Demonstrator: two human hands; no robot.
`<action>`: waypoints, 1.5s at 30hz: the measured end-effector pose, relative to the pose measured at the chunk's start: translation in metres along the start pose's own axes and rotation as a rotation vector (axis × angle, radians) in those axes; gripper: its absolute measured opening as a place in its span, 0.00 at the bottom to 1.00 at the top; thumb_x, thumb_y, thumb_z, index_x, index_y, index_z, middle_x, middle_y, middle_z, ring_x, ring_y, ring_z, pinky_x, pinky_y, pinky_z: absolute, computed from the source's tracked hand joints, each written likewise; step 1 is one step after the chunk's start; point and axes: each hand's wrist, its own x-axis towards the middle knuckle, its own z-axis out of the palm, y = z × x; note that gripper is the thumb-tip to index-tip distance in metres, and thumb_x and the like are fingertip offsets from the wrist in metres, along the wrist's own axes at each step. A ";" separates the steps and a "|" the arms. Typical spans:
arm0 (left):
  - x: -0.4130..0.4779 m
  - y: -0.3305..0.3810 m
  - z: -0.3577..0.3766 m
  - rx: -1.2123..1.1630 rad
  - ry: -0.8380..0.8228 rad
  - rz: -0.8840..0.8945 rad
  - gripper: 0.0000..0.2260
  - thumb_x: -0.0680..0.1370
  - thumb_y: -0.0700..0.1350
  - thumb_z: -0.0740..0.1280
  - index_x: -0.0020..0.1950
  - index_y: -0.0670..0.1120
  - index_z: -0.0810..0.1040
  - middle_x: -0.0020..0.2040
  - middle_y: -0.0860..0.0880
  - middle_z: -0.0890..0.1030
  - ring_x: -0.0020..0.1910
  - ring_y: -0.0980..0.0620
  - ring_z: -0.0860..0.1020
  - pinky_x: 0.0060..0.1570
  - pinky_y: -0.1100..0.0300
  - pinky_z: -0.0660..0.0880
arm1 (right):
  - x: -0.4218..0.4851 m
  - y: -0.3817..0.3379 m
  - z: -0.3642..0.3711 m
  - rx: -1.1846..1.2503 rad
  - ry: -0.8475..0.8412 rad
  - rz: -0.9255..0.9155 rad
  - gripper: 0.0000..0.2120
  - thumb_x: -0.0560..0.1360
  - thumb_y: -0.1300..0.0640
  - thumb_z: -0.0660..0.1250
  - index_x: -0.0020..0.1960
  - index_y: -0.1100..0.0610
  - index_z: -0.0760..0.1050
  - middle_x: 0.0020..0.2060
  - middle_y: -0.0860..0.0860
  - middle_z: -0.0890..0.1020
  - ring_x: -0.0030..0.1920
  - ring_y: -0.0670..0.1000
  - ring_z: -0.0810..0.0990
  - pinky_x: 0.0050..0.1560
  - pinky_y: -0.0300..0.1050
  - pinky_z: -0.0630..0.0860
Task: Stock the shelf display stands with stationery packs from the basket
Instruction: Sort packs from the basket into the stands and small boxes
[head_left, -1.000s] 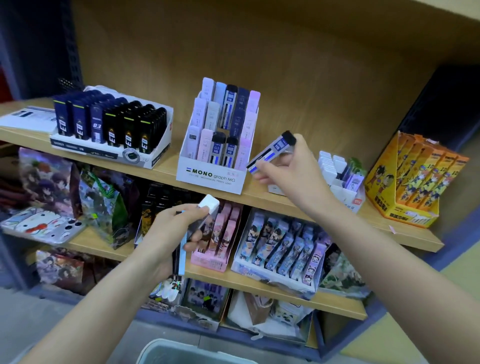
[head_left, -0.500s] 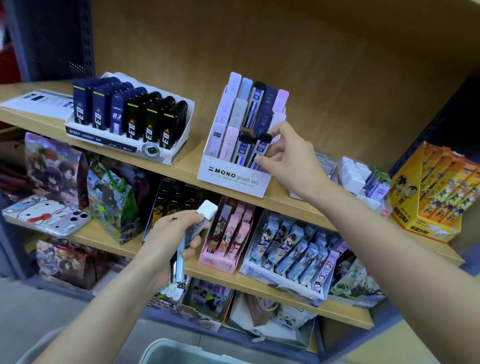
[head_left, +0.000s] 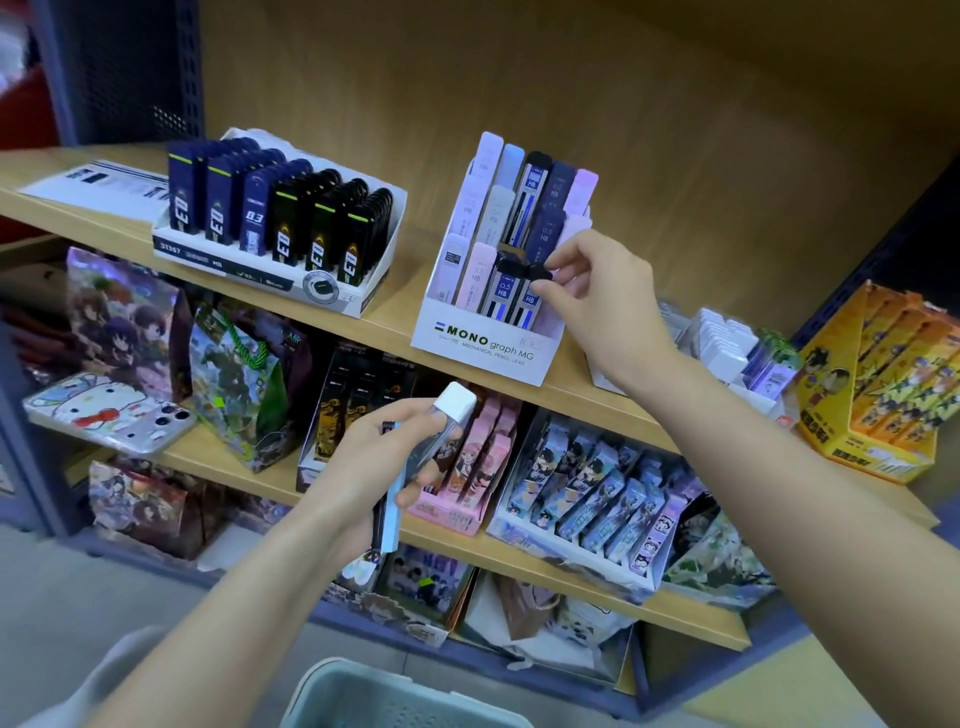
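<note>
Two hands in view. What is closest, and what can't you make out?

— Closest is the basket (head_left: 363, 675), cut off by the bottom edge, so only its pale rim and part of one wall show. Above it the left hand (head_left: 374, 462) grips a small bundle: a clear pack (head_left: 441, 431) with a white cap, and a pale blue pack (head_left: 393, 512) beneath it. Fingers cover the rest, so I can't count them.

Which way do those lie?

— The clear pack slants, cap up and to the right. The pale blue pack hangs almost straight down out of the fist.

And the other hand?

— The right hand (head_left: 602, 301) reaches farther in. Thumb and forefinger pinch the black cap of a lead pack (head_left: 525, 306) in the front row of the MONO stand (head_left: 483, 345). This pack stands on end, cap up, leaning back with the rows. Its foot is hidden behind the stand's front wall, and the hand hides the slot to its right.

Any open room?

— The stand sits near the front edge of the upper shelf (head_left: 400, 317). Bare board lies between it and the tray of dark packs (head_left: 260, 275) to the left, and more behind it up to the back panel (head_left: 675, 130). Far right, an orange box (head_left: 878, 415) is cropped by the frame.
</note>
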 end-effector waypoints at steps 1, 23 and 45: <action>-0.003 0.001 0.001 0.014 -0.011 0.005 0.07 0.79 0.42 0.64 0.55 0.46 0.80 0.40 0.49 0.80 0.24 0.54 0.68 0.18 0.66 0.61 | -0.001 0.001 0.001 0.005 0.004 0.007 0.07 0.74 0.59 0.70 0.46 0.53 0.72 0.43 0.51 0.77 0.35 0.41 0.71 0.38 0.27 0.69; -0.016 -0.007 0.024 0.163 -0.142 -0.020 0.14 0.76 0.49 0.68 0.60 0.46 0.74 0.38 0.49 0.76 0.23 0.55 0.64 0.22 0.64 0.62 | -0.099 -0.021 -0.011 0.669 -0.268 0.603 0.04 0.77 0.60 0.66 0.51 0.60 0.74 0.39 0.54 0.82 0.34 0.44 0.81 0.38 0.35 0.80; 0.006 -0.027 0.083 -0.010 -0.118 -0.266 0.13 0.79 0.36 0.59 0.35 0.45 0.64 0.29 0.48 0.63 0.22 0.55 0.60 0.18 0.67 0.59 | -0.053 0.132 -0.121 -0.094 0.298 0.303 0.06 0.79 0.60 0.61 0.56 0.60 0.70 0.38 0.44 0.72 0.43 0.50 0.75 0.46 0.38 0.75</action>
